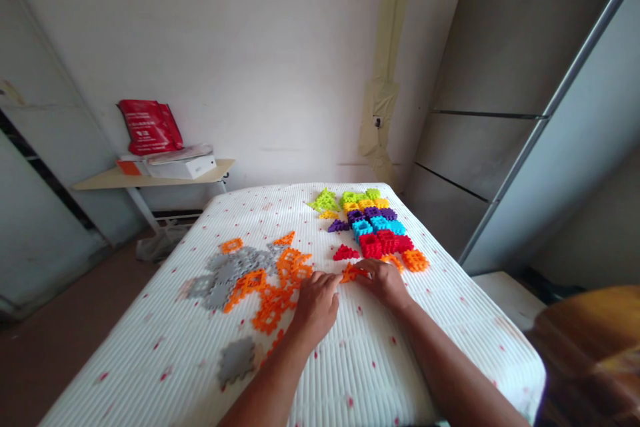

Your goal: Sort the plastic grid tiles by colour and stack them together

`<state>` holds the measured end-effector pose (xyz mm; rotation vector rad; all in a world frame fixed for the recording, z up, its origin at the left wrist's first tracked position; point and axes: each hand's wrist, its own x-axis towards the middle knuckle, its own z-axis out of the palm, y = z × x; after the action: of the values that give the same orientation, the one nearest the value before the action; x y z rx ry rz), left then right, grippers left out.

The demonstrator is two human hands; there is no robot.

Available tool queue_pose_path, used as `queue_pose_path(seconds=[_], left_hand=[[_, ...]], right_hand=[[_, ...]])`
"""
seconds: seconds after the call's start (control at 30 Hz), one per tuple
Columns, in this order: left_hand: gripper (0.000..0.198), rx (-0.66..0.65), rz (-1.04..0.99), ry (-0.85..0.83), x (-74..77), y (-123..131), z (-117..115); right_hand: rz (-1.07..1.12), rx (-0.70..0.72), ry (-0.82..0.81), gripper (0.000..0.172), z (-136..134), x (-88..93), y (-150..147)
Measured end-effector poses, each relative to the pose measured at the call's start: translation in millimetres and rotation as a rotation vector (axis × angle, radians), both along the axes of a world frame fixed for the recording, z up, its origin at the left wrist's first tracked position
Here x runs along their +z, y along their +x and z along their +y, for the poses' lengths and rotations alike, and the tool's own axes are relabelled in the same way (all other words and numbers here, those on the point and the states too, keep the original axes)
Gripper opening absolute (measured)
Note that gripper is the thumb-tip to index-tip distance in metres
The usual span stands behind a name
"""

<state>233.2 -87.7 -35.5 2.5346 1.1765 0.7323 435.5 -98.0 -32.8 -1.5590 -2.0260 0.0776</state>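
Near the middle of the bed-like surface, my right hand [385, 281] has its fingers closed on an orange interlocking plastic building piece [349, 273], low over the cover. Just left of that piece is my left hand [318, 303], with thumb and forefinger apart and nothing visible between them. Its fingertips come close to the orange piece; whether they touch it is unclear. Beside my left hand lies a loose heap of orange notched pieces [273, 305] and grey notched pieces [240, 264]. A single grey square piece [237, 360] lies nearer to me, left of my left forearm.
Beyond my right hand, red stacks [371, 245], blue stacks [363, 230], purple, yellow and green stacks [354, 198] stand in rows by colour. Triangular pieces [346, 252] lie left of them. A side table [107, 179] is at the left, a grey refrigerator [480, 147] at the right.
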Motion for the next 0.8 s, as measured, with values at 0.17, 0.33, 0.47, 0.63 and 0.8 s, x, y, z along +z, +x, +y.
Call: queue_pose_path(seconds=[0.17,0.33,0.47,0.63,0.8], left_hand=[[0.043,-0.012,0.037,-0.014,-1.6,1.1,-1.0],[0.041,0.007,0.103,-0.026,0.4,1.9,-3.2],[0.039,0.001,0.096,0.009,1.6,1.4,-5.0],[0.04,-0.007,0.081,0.04,1.7,2.6,-7.0],[0.037,0.083,0.051,0.086,5.1,-4.8,2.1]], right_hand=[[-0.025,-0.018,-0.038,0.024,-0.1,0.0,-0.4],[-0.074,-0.065,-0.069,0.021,-0.7,-0.3,-3.9],[-0.121,-0.085,-0.064,0.016,-1.7,-1.2,-8.5],[-0.126,-0.08,-0.044,0.013,-2.9,-1.7,-12.0],[-0.144,-0.101,0.021,0.016,-5.8,-2.1,-9.9]])
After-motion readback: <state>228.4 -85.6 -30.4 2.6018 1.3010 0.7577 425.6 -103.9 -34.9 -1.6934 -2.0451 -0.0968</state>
